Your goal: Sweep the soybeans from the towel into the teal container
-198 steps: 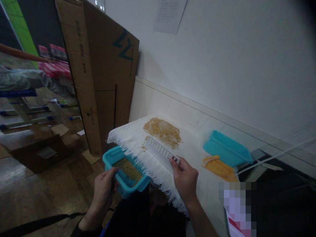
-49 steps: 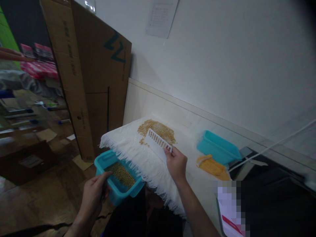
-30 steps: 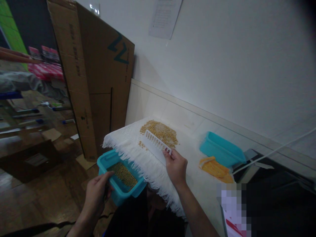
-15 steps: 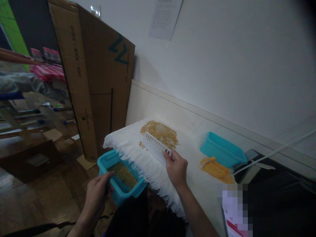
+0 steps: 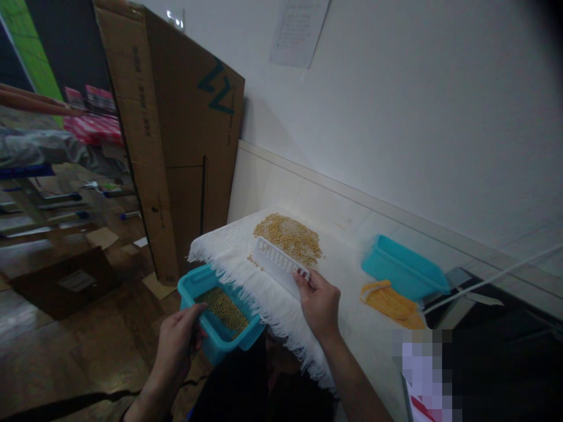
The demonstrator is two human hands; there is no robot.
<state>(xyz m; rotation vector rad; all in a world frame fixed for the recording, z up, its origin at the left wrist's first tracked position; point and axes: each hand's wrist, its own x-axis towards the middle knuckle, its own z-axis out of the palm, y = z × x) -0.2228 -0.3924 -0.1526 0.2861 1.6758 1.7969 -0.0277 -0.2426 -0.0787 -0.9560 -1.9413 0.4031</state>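
My left hand (image 5: 176, 337) grips the near left rim of a turquoise plastic bin (image 5: 215, 346), thumb over the edge. Greenish-yellow beans (image 5: 224, 310) cover part of its bottom. The bin is held just below the fringed edge of a white cloth (image 5: 229, 249). In my right hand (image 5: 320, 302) is a white slotted plastic piece (image 5: 277, 258), pinched at its right end. It lies along the near side of a pile of yellow beans mixed with small pale grains (image 5: 290, 234). A few loose beans are on the cloth at its left end.
A second turquoise bin (image 5: 402, 266) and a yellow cloth (image 5: 391, 302) lie to the right, near a thin white cord (image 5: 497, 281). A tall cardboard box (image 5: 185, 135) stands at the left against the wall. Farther left are another person's arms (image 5: 39, 102).
The view has shifted slightly, moving the scene to the right. The white slotted piece has tilted a little at the near edge of the pile. Both grips stay the same.
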